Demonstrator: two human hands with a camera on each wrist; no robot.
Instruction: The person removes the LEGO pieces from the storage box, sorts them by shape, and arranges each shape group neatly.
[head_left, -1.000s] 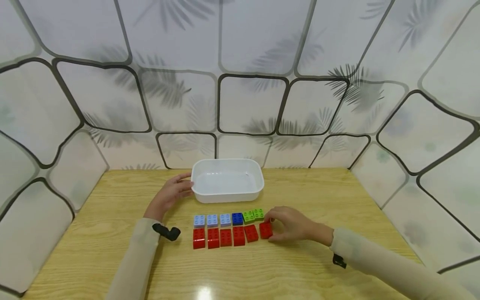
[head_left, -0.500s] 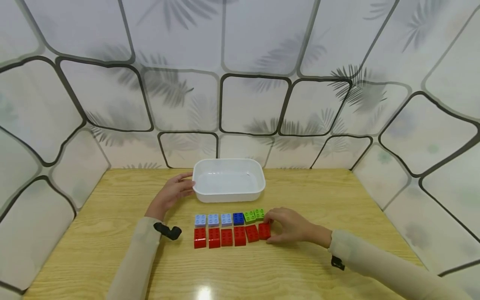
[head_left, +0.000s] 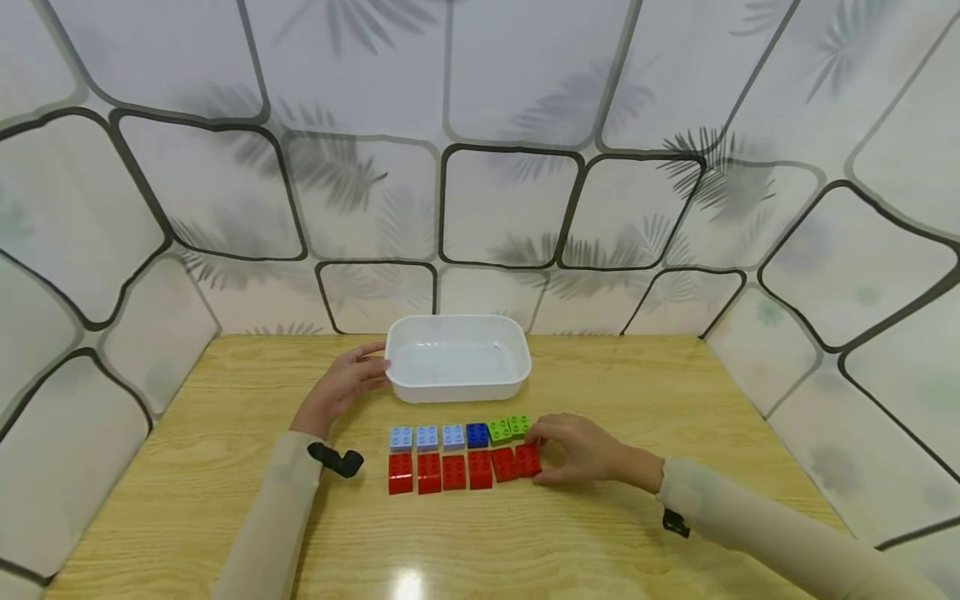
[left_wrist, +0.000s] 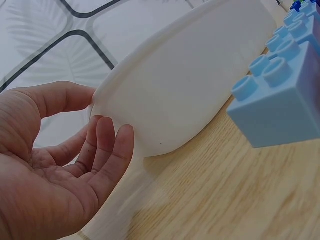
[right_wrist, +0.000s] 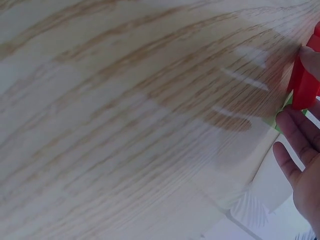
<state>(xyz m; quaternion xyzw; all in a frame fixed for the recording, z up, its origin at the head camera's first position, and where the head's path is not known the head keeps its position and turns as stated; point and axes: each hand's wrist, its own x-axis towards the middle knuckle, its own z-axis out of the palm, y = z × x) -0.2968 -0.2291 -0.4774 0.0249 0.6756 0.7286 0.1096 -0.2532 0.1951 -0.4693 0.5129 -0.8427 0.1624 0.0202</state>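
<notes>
My right hand (head_left: pixel 577 450) pinches a red toy building brick (head_left: pixel 528 460) at the right end of the near row, thumb on its near side and fingers at its far side. In the right wrist view, that red brick (right_wrist: pixel 304 82) shows at the edge between thumb and fingers. Several red bricks (head_left: pixel 453 472) stand beside it to the left. Behind them run three light blue bricks (head_left: pixel 427 437), a dark blue brick (head_left: pixel 477 434) and two green bricks (head_left: pixel 500 430). My left hand (head_left: pixel 341 387) touches the left end of a white tray (left_wrist: pixel 175 85), fingers loosely bent.
The tray, with nothing in it, stands behind the brick rows, near the patterned back wall (head_left: pixel 502 208). Similar walls rise at left and right of the wooden table (head_left: pixel 622 383). A light blue brick (left_wrist: pixel 280 95) looms close in the left wrist view.
The right-end red brick has slid slightly left, up to the neighbouring red brick, with my right hand moving along. My left hand keeps its place at the tray.
</notes>
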